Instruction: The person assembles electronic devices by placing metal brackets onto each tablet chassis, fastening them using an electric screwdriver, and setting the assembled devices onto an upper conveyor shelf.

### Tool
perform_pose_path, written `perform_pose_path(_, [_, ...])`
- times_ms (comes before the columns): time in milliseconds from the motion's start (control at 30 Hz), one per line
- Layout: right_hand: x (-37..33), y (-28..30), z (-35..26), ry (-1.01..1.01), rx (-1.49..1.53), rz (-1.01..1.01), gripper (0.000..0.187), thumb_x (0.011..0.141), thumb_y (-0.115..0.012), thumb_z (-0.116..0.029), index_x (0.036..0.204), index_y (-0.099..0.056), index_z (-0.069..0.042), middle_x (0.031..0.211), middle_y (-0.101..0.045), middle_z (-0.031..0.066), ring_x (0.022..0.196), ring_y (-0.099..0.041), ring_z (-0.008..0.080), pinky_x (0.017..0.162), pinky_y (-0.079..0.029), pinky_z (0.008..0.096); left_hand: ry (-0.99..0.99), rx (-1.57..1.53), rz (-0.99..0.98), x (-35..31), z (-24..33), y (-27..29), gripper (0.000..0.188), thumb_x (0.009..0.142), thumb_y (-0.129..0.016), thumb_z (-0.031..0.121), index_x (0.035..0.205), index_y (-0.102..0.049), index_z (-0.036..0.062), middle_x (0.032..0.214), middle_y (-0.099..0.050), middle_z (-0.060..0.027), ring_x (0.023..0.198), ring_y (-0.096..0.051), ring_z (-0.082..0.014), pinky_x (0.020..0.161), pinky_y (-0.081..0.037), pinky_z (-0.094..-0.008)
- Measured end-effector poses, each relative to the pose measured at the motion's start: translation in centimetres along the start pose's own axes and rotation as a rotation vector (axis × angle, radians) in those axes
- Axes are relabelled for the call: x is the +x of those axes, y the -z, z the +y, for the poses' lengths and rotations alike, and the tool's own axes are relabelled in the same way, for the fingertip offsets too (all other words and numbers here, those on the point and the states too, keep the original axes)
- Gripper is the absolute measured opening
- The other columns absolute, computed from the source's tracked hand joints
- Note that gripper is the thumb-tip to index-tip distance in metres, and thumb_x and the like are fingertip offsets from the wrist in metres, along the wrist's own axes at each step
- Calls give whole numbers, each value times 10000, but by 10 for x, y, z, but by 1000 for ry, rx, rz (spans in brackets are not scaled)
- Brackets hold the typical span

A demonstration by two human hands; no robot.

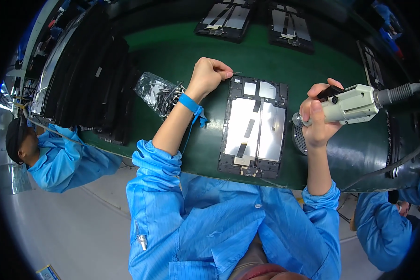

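Two hands are working over an opened tablet chassis (254, 128) lying on the green belt (182, 51). The left hand (209, 74) is reaching far, pinching a thin part at the chassis's far-left corner; the right hand (318, 119) is gripping a pale electric screwdriver (352, 105), held level just right of it.

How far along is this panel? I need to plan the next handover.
Done: the open tablet back panel lies flat on the green belt. In hand: the left hand pinches something tiny at its top corner; the right hand grips the electric screwdriver, held off the panel. Fastened screws: too small to tell.
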State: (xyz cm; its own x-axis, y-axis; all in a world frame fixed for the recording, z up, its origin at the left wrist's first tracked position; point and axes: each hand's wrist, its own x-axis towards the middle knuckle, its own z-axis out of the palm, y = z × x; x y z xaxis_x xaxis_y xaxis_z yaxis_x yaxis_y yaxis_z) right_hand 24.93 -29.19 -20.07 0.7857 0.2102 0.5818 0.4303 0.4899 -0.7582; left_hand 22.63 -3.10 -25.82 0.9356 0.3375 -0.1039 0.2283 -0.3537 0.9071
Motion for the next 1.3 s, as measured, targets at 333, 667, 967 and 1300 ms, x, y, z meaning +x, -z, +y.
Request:
perform_pose_path(333, [3, -1, 3, -4, -2, 2, 460, 799, -600, -21, 1206, -392, 33, 883, -562, 132, 481, -463, 77, 426, -410, 203, -6, -48, -52, 6, -3, 1, 120, 714, -703, -4, 834, -712, -10, 693, -673, -103, 626, -612, -122, 610, -493, -231])
perform_pose_path(667, [6, -27, 13, -24, 61, -55, 436, 808, -552, 24, 1210, -384, 32, 906, -556, 140, 482, -455, 72, 428, -406, 201, -29, 1, -94, -9, 7, 2, 104, 743, -675, -36, 844, -688, -60, 698, -666, -111, 610, -616, -121, 591, -495, -227])
perform_pose_path(967, [-1, -59, -8, 55, 165, -125, 493, 745, -563, 23, 1200, -372, 26, 931, -550, 182, 517, -478, 95, 450, -412, 208, -70, -260, -266, -75, 35, -23, 84, 759, -616, -74, 827, -661, -95, 688, -650, -127, 609, -629, -141, 587, -507, -243])
perform_pose_path(1300, [-1, -63, -17, 47, 82, -159, 514, 741, -572, 11, 1209, -358, 7, 929, -541, 184, 518, -488, 99, 455, -415, 213, -105, -385, -282, -88, 62, -34, 66, 705, -596, -90, 718, -652, -59, 656, -651, -121, 593, -641, -145, 566, -514, -250])
